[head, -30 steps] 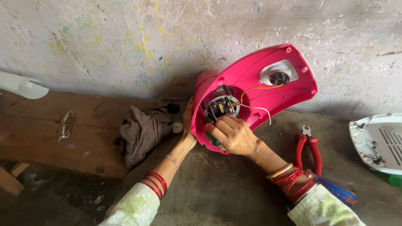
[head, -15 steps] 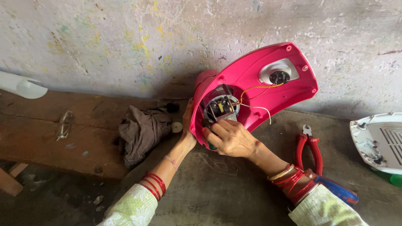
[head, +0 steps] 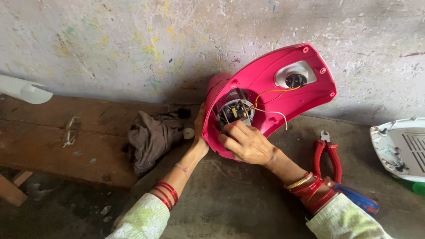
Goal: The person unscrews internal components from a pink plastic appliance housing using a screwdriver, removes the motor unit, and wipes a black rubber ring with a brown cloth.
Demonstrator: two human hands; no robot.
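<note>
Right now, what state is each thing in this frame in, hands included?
Pink appliance housing: propped on edge, open underside facing the camera, wires exposed.
Left hand: gripping the housing's left rim.
Right hand: fingers at the round wired part.
Red-handled pliers: lying on the floor, untouched.
Brown rag: crumpled.
White housing: lying at the right, partly out of frame.
</note>
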